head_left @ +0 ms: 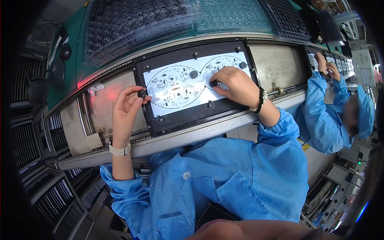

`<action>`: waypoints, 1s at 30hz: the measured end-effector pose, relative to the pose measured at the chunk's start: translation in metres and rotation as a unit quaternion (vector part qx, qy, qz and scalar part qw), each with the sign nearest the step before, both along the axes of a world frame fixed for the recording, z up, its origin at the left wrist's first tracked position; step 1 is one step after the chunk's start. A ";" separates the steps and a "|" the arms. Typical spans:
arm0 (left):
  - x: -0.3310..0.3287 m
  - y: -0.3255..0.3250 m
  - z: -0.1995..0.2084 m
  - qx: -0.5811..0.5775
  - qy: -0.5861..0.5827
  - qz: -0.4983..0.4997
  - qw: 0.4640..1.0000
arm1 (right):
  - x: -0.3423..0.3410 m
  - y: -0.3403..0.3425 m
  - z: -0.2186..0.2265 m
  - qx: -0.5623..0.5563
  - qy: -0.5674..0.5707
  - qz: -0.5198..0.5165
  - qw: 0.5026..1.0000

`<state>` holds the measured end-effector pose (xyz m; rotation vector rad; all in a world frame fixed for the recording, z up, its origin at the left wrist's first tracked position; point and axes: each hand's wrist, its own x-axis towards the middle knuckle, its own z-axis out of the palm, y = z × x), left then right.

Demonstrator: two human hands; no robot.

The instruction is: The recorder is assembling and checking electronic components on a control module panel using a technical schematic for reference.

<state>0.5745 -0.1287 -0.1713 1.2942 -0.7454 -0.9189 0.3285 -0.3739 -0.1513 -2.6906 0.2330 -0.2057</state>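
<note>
A white circuit board panel (176, 91) with two rounded outlines and many small parts lies in a black carrier frame (188, 121) on the conveyor. Between the thumb and fingers of my left hand (127, 105) is a small round black component (141, 94), held just off the panel's left edge. My right hand (236, 85) pinches another small black component (214, 83) down at the right half of the panel; the fingers partly cover it. Two more round black components, one near the middle (194, 75) and one near the far right corner (243, 65), sit on the panel.
Clear plastic trays (144, 28) with round pockets stand on the green surface beyond the conveyor; a tray of black parts (286, 18) is farther right. The conveyor's metal rail (168, 143) runs in front of me. At right, a co-worker in blue (326, 108) works over other boards.
</note>
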 end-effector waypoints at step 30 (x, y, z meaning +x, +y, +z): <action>-0.008 -0.020 0.014 0.051 -0.612 -0.105 0.782 | 0.005 0.015 0.020 -0.050 -0.063 -0.035 0.996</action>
